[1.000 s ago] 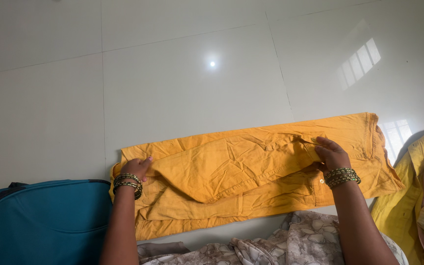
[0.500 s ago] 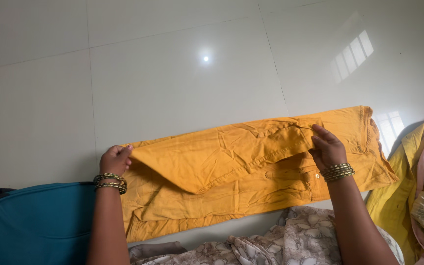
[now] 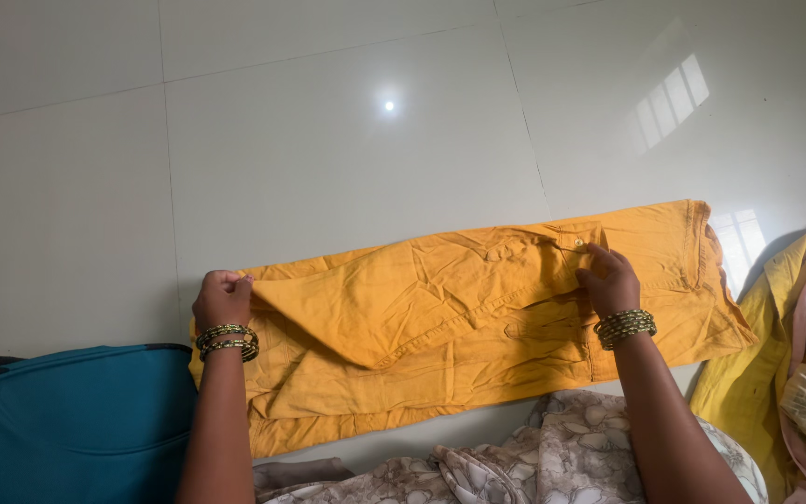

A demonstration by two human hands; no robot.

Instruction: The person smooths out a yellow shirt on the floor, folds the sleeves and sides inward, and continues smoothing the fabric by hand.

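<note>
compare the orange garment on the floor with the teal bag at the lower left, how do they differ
The orange garment is creased cloth spread flat across the tiled floor; the teal bag looks bulkier and smoother, with a dark trim. The left hand and right hand each pinch a fold of the garment; neither touches the bag. The garment shows nearly whole; the bag is cut off by the frame. Both sit on the floor.

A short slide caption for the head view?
Left hand and right hand grip a mustard-yellow garment spread on white floor tiles.
</note>
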